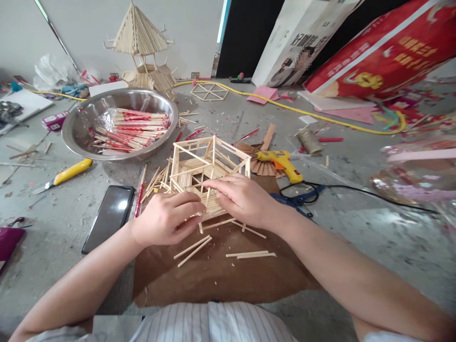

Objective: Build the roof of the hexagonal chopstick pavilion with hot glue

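Observation:
A six-sided frame of thin wooden sticks [214,154] stands on a brown sheet [221,280], its floor partly filled with rows of sticks. At its near left side my left hand [173,216] is closed, fingers curled and pinching at the frame. My right hand [245,199] reaches over the near right side, thumb and forefinger closed around an upright stick of the frame. Exact contact is partly hidden by the fingers. Loose sticks [194,251] lie just in front, and another pair [251,255] is further right.
A steel bowl [76,142] holds packs of sticks. Around the frame are a yellow hot glue gun [276,159] with its cord, a phone [109,218] and a yellow utility knife [73,172]. Behind stand a stick pavilion [140,35], a yellow cable [228,88] and a red bag [384,52].

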The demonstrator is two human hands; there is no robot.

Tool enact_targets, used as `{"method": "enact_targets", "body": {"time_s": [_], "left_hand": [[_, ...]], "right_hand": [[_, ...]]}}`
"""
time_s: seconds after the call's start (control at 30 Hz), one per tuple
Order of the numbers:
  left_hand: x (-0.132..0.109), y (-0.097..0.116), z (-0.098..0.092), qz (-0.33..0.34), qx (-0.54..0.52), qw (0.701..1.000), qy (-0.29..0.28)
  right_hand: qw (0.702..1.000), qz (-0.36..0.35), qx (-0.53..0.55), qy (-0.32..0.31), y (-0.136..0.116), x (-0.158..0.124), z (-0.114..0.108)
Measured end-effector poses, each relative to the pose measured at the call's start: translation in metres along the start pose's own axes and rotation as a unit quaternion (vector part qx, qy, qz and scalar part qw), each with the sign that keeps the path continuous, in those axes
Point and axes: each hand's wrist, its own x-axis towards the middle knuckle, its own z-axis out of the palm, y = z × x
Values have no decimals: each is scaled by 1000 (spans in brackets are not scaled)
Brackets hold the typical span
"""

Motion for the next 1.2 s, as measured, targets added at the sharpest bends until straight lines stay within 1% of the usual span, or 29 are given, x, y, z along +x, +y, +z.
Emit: {"method": "enact_targets", "body": {"time_s": [0.67,1.0,1.2], "left_hand": [[0,-3,0,6,-8,1000,-11],[0,-3,-1,-5,-8,1000,-28],[0,-3,-1,-1,-8,1000,-22]], "right_hand": [[1000,3,4,-8,4,-2,3],[1000,18,23,6,4,-2,4],[1000,1,16,4,5,-3,3]]}}
